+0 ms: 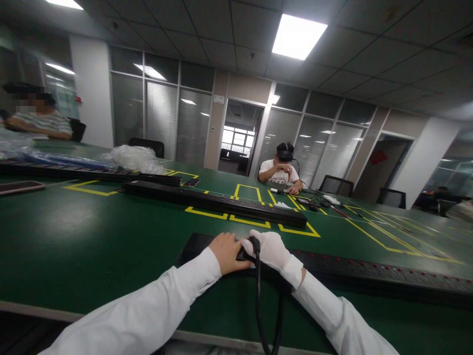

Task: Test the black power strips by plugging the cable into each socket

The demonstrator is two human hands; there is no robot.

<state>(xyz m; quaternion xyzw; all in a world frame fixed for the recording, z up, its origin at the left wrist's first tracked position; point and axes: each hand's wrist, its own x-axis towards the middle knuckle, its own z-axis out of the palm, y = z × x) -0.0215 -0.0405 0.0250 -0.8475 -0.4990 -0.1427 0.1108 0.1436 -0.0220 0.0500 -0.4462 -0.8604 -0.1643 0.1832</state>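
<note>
A long black power strip (362, 272) with a row of small red dots lies across the green table in front of me. My left hand (226, 250), bare below a white sleeve, grips it near its left end, with the thumb towards the right hand. In a white dotted glove, my right hand (272, 250) closes round the plug end of a thick black cable (258, 301) at the strip. The cable hangs in a loop over the table's front edge. Where the plug meets the strip is hidden by my fingers, so I cannot tell whether it is inserted.
A second black strip (214, 201) lies farther back among yellow tape outlines. Clear plastic wrap (135, 157) and phones (22, 187) are at the left. Across the table a person (281, 170) sits near cables (314, 204); another person (44, 121) sits far left.
</note>
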